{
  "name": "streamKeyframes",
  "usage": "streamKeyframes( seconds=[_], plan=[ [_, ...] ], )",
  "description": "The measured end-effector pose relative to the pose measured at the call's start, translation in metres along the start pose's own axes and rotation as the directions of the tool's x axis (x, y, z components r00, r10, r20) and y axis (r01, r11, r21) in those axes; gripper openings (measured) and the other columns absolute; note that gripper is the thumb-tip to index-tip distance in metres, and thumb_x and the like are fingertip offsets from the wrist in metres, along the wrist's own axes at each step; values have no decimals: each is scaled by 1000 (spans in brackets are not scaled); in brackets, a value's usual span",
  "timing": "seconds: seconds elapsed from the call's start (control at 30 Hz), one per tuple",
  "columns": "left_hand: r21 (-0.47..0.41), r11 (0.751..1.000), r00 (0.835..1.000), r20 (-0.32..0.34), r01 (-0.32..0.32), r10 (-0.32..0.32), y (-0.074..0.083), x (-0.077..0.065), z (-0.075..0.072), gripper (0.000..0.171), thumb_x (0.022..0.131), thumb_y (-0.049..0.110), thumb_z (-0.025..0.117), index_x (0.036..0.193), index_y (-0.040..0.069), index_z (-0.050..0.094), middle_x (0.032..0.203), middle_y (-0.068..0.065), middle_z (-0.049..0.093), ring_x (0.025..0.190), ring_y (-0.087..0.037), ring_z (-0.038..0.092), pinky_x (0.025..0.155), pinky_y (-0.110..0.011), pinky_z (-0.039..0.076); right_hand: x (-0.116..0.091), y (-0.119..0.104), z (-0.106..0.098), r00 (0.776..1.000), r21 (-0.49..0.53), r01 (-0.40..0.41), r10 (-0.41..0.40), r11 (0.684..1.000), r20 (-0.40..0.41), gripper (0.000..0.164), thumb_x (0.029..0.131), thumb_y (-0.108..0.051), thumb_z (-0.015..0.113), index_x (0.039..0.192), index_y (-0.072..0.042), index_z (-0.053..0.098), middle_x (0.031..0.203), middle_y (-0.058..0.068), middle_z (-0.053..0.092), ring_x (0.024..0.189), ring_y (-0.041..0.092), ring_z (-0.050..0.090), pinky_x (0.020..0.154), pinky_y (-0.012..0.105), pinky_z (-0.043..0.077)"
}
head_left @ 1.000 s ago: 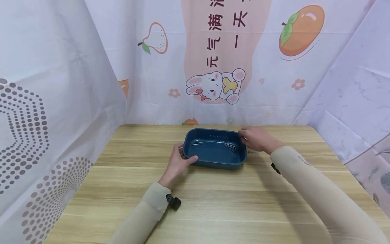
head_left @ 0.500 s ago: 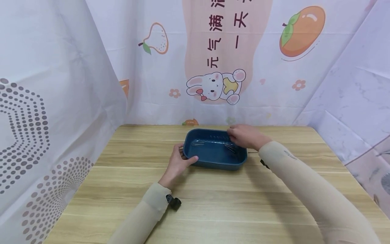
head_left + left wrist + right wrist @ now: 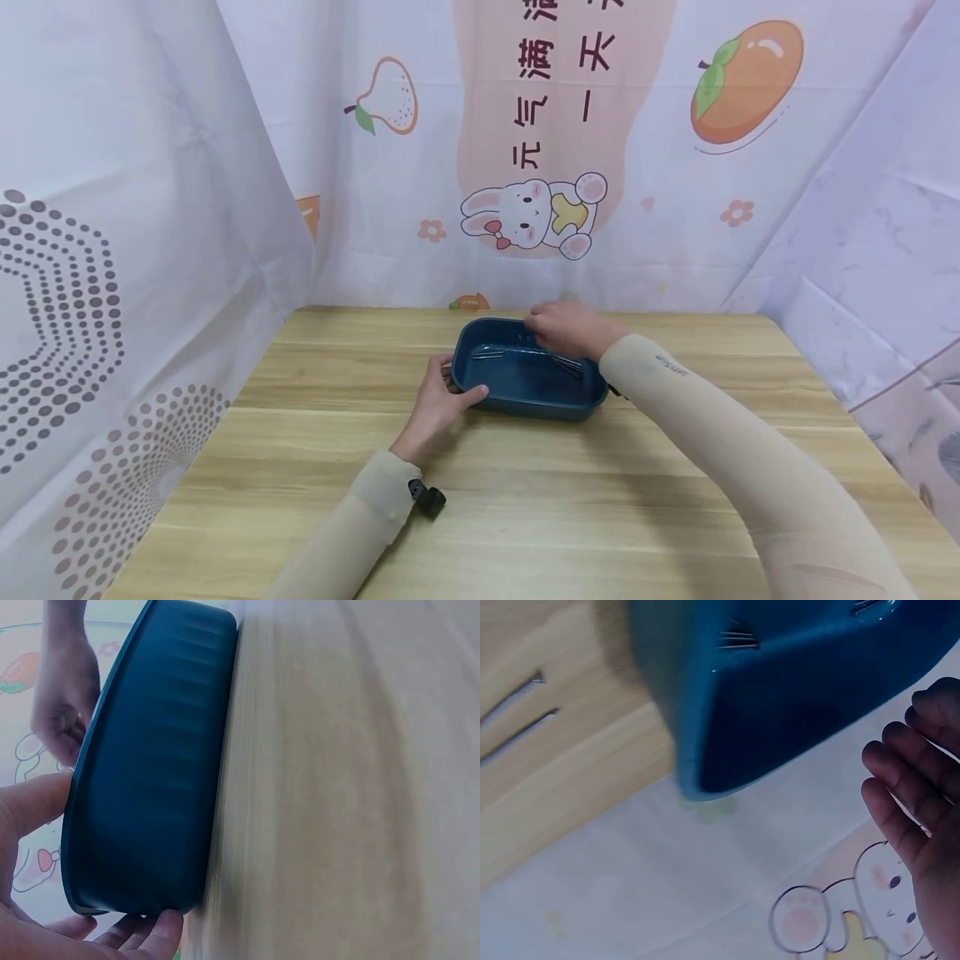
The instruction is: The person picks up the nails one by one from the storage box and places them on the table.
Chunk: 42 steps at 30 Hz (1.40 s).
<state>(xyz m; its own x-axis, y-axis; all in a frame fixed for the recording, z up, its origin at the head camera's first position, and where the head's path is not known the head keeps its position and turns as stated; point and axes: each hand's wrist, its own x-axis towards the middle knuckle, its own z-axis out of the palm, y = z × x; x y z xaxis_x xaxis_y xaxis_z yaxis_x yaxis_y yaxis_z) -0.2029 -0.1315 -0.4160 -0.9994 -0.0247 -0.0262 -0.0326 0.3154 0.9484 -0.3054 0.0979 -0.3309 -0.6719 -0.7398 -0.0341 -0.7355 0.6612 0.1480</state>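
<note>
A deep dark blue rectangular tray (image 3: 525,410) stands on the wooden table. Around its left end my left hand (image 3: 442,400) grips it, thumb over the rim and fingers against the outer wall, as the left wrist view (image 3: 45,802) also shows. Inside lie thin metal pieces like nails, a few at the left (image 3: 489,355) and a small bunch at the right (image 3: 567,364). My right hand (image 3: 570,327) hovers at the far rim; the right wrist view (image 3: 922,772) shows its fingers loosely bent, with nothing seen in them.
Right of the tray, two thin metal pieces (image 3: 514,701) with flared ends lie on the table (image 3: 517,500). A printed white curtain (image 3: 375,208) hangs behind the table's far edge, and more cloth hangs at both sides.
My right hand has moved left along the tray's far side, from the right corner toward the middle. The left hand and the tray have stayed where they were.
</note>
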Motion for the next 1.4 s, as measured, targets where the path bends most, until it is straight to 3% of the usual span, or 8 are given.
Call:
streamKeyframes(
  seconds=[0.2,0.47,0.7,1.1,1.4],
  plan=[
    [18,1000,1000,-2,12,-12,0,1,0,75,81,23,77,139,8,32,131,-18,48,117,-30,53,97,-43,45,19,-12,-3,999,-19,25,-25,1000,24,21,93,-22,61,110,-12,68,91,1,62,78,18,56,78,32,53],
    [15,1000,1000,3,7,-7,1,0,-1,77,80,25,79,138,8,32,130,-17,49,115,-28,54,96,-42,47,38,-27,-1,995,-77,102,-101,992,24,19,93,-21,62,109,-12,68,90,1,62,77,18,56,76,32,53],
    [3,1000,1000,13,-4,4,1,0,-1,74,81,22,77,138,7,32,130,-18,49,115,-28,54,95,-42,47,53,-33,6,992,-64,124,-122,990,41,20,93,-19,62,111,-13,68,94,2,65,80,17,57,80,32,53],
    [-6,1000,1000,17,-18,18,1,-2,-1,72,81,19,77,137,6,33,132,-21,49,116,-31,55,95,-43,47,71,-36,21,990,-38,78,-73,996,121,24,93,-23,64,114,-13,67,94,2,63,81,17,56,83,31,52],
    [-9,1000,1000,12,-17,17,2,-1,-2,72,82,18,76,138,6,32,132,-21,49,115,-30,55,95,-43,47,75,-39,39,984,-10,20,-18,1000,175,17,95,-20,59,108,-11,67,92,3,64,79,18,56,80,33,53]
  ],
)
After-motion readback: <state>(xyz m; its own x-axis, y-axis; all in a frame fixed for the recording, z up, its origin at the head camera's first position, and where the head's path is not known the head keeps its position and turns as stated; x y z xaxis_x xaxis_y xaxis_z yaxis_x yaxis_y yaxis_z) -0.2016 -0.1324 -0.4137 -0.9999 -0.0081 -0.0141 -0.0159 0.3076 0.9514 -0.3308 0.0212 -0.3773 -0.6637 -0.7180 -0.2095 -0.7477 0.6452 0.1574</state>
